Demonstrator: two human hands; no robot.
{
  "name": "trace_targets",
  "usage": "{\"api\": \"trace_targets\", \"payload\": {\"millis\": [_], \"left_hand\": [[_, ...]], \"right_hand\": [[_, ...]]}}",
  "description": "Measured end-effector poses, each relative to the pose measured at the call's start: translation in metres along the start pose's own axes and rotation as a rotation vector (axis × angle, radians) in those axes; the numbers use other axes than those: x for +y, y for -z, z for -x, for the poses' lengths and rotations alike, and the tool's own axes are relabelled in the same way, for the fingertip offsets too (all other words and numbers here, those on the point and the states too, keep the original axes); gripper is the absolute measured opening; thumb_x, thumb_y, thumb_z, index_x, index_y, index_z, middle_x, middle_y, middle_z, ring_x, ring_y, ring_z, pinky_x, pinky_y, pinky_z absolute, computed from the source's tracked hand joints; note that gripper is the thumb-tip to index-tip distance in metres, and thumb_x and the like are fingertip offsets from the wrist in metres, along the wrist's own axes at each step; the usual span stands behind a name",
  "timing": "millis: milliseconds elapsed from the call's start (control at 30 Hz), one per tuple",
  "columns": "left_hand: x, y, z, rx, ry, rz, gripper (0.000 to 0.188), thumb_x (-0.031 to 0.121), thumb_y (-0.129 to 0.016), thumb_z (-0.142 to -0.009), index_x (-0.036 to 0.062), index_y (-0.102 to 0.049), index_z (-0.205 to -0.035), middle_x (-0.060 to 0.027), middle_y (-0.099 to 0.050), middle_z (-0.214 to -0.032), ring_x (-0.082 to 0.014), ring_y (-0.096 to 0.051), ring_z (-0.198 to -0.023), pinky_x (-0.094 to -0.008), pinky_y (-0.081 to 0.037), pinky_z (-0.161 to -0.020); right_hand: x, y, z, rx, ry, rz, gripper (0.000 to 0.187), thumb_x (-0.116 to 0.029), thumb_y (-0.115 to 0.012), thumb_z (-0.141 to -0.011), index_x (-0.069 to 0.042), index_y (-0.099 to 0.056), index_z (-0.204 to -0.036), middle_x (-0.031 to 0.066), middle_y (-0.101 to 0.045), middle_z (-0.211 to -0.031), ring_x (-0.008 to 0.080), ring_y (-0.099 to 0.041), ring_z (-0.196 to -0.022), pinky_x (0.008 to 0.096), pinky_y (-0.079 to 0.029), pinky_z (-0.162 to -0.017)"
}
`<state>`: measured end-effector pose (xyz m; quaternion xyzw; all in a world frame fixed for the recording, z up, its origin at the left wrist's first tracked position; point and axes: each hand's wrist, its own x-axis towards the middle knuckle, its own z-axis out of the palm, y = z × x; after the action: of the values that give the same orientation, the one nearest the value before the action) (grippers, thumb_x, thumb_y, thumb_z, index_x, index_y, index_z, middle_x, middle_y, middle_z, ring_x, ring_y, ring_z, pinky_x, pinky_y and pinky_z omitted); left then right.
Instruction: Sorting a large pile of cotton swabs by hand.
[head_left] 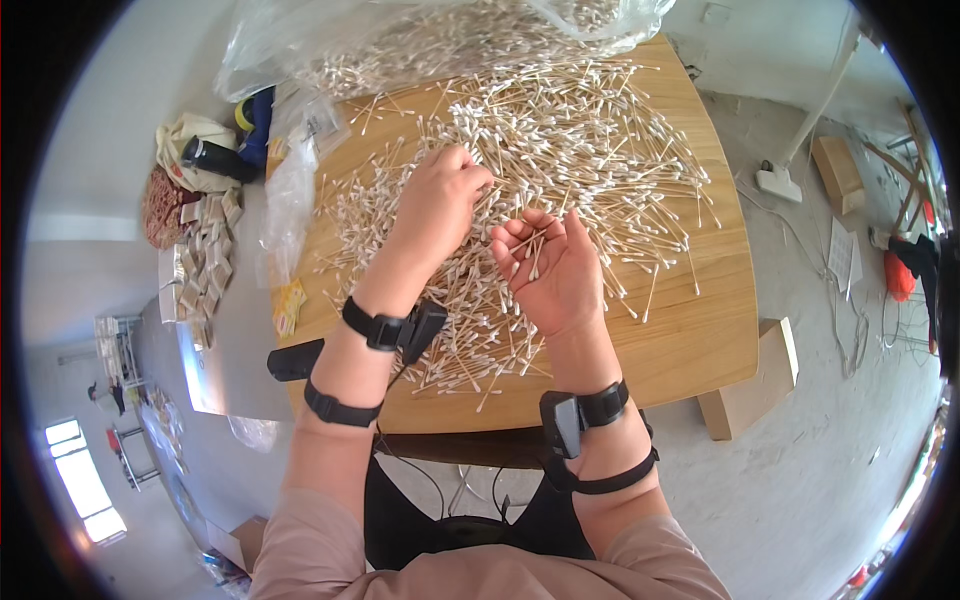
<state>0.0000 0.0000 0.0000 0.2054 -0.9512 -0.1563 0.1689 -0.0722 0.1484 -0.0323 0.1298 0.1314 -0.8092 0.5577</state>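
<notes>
A wide, loose pile of cotton swabs [600,150] with thin wooden sticks and white tips covers much of the wooden table [715,330]. My left hand [440,200] is over the middle of the pile, back upward, thumb and fingertips pinched together. Whatever lies in that pinch is too small to make out. Close by on the right, my right hand [562,280] is turned palm up. Its fingers curl loosely round a few cotton swabs [532,258] lying across the palm and fingers.
A large clear plastic bag [330,45] full of swabs stands at the table's far edge. Clear plastic bags [292,205] and a yellow packet [289,307] lie at left, near stacked small boxes [205,255] and a black bottle [215,158]. Cardboard boxes [755,385] sit on the floor at right.
</notes>
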Motion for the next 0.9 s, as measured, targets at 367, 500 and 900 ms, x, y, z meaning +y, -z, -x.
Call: {"api": "trace_targets", "payload": {"millis": [367, 500, 900], "left_hand": [[-0.009, -0.013, -0.017, -0.029, -0.250, -0.235, 0.006, 0.005, -0.059, -0.071, 0.0041, -0.058, -0.065, -0.0068, -0.053, -0.078, -0.0241, -0.053, -0.081, -0.0352, -0.047, -0.073], [-0.010, -0.009, -0.018, -0.089, -0.258, -0.247, 0.005, 0.003, -0.065, -0.071, 0.0036, -0.060, -0.071, -0.0063, -0.053, -0.081, -0.0243, -0.054, -0.083, -0.0357, -0.046, -0.073], [0.005, 0.012, 0.005, 0.220, -0.092, 0.156, 0.006, 0.002, -0.062, -0.080, 0.0032, -0.057, -0.083, -0.0086, -0.058, -0.089, -0.0266, -0.056, -0.086, -0.0357, -0.046, -0.077]], "right_hand": [[-0.009, 0.003, 0.002, 0.075, 0.064, -0.094, 0.040, -0.036, -0.032, -0.099, -0.001, -0.050, -0.094, 0.0119, -0.055, -0.084, 0.0266, -0.058, -0.081, 0.0342, -0.052, -0.071], [-0.011, 0.001, 0.002, 0.067, 0.093, -0.044, 0.037, -0.034, -0.035, -0.099, -0.002, -0.051, -0.092, 0.0110, -0.055, -0.081, 0.0255, -0.058, -0.077, 0.0337, -0.051, -0.068], [0.003, 0.000, 0.002, 0.088, 0.235, 0.271, 0.030, -0.031, -0.045, -0.097, -0.006, -0.050, -0.079, 0.0027, -0.047, -0.061, 0.0151, -0.045, -0.052, 0.0262, -0.035, -0.047]]}}
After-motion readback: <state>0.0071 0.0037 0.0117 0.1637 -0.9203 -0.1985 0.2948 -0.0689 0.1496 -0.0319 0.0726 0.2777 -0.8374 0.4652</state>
